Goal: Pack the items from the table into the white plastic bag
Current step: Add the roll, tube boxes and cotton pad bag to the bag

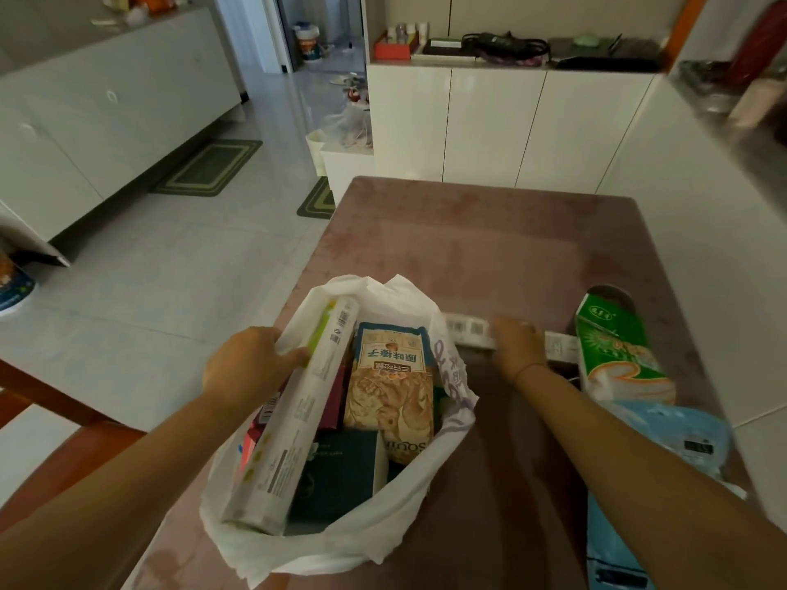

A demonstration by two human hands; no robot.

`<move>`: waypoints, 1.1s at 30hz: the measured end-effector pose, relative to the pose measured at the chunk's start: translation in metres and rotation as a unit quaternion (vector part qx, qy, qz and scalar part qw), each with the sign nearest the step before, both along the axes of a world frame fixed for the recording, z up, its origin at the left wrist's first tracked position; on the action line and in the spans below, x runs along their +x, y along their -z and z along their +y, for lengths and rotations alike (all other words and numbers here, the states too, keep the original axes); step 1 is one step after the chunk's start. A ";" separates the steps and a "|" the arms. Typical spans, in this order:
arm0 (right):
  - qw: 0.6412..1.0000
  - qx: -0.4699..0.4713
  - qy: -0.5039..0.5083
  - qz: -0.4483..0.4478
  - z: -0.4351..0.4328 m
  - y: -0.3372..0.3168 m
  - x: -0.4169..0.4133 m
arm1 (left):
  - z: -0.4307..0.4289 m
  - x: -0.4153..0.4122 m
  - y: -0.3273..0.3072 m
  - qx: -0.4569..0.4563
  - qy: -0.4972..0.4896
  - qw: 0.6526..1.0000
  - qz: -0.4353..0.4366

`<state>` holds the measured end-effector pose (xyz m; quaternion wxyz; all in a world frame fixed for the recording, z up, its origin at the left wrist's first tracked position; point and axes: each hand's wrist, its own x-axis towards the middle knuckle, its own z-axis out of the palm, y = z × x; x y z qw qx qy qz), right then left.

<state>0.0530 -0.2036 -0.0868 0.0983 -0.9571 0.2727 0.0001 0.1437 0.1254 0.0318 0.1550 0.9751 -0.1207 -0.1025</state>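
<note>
The white plastic bag (374, 542) stands open on the table's near left part. Inside it lie a long white box (298, 419), a nut packet with a blue top (389, 389) and a dark teal box (340, 474). My left hand (245, 364) grips the bag's left rim beside the long white box. My right hand (517, 344) is closed over a long narrow white box with barcodes (468, 330), which lies flat on the table just right of the bag. A green and white packet (617, 355) and a light blue packet (664, 436) lie further right.
The mauve table (489, 240) runs away from me, with tiled floor (170, 270) to its left. White cabinets (489, 125) stand behind the far edge. A wooden chair (51, 423) is at the near left, and green mats (208, 168) lie on the floor.
</note>
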 end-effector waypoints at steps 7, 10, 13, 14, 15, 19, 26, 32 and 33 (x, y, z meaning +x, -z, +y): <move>0.857 0.276 0.126 -0.416 -0.013 -0.126 0.015 | -0.006 0.000 0.002 0.004 0.009 1.000 -0.002; 0.763 0.371 0.111 -0.517 -0.001 -0.181 0.003 | -0.007 -0.001 0.001 -0.005 0.008 1.000 -0.004; 0.729 0.424 0.103 -0.528 0.019 -0.210 -0.009 | -0.007 -0.003 -0.003 -0.007 0.013 1.000 -0.022; 0.736 0.430 0.111 -0.511 0.029 -0.209 -0.010 | -0.007 -0.004 -0.004 -0.007 0.014 1.000 -0.027; 0.745 0.435 0.123 -0.490 0.039 -0.202 -0.010 | -0.006 -0.004 -0.005 -0.008 0.014 0.999 -0.030; 0.764 0.509 0.166 -0.359 0.089 -0.147 -0.009 | -0.004 -0.007 -0.008 -0.019 0.021 0.999 -0.043; 0.824 0.529 0.131 -0.156 0.177 -0.089 -0.003 | 0.007 -0.006 -0.009 -0.061 0.025 0.997 -0.047; 0.890 0.417 0.128 -0.130 0.204 -0.080 0.013 | 0.015 -0.008 -0.009 -0.080 0.031 0.995 -0.049; 0.920 0.348 0.126 -0.128 0.203 -0.080 0.012 | 0.016 -0.008 -0.009 -0.080 0.033 0.995 -0.049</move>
